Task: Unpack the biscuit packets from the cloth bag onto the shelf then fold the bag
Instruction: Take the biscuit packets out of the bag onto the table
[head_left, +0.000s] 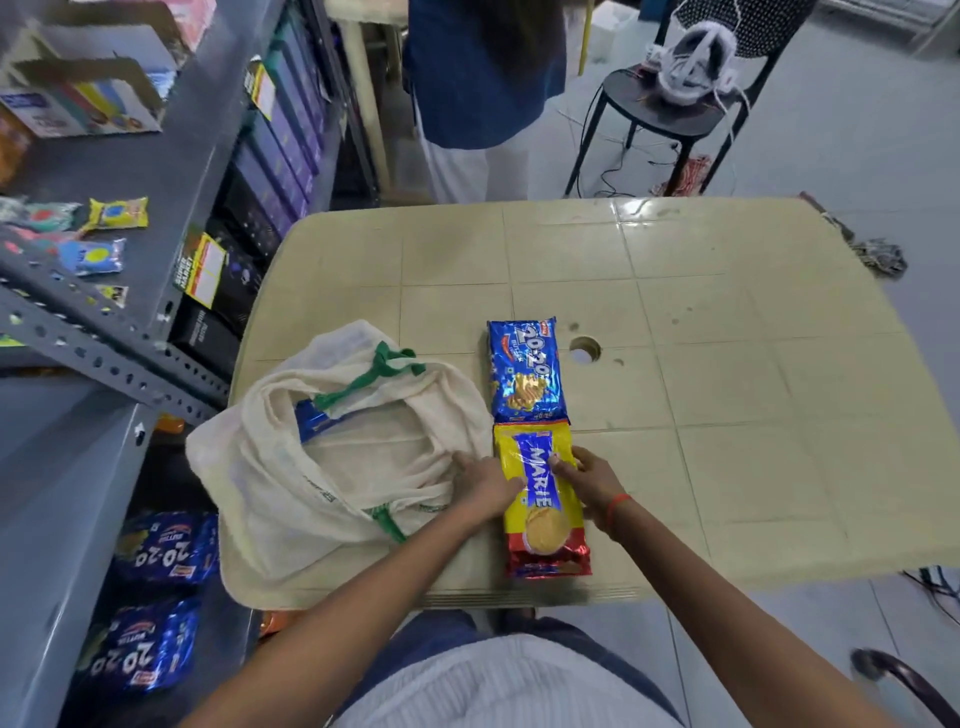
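Observation:
A cream cloth bag (270, 499) with green handles lies open on the left of the table, and a blue packet (310, 422) shows inside its mouth. To its right a yellow Marie biscuit packet (545, 525) lies flat on the table. My left hand (485, 480) and my right hand (589, 480) grip the packet from either side near its upper half. A blue 20-20 biscuit packet (525, 370) lies just beyond it, end to end.
The beige tiled table (727, 364) has a round hole (584, 349) near the blue packet. A grey metal shelf (78, 322) stands at the left, with blue 20-20 packets (166, 548) on a lower level. A person (478, 93) and a black chair (670, 109) stand beyond the table.

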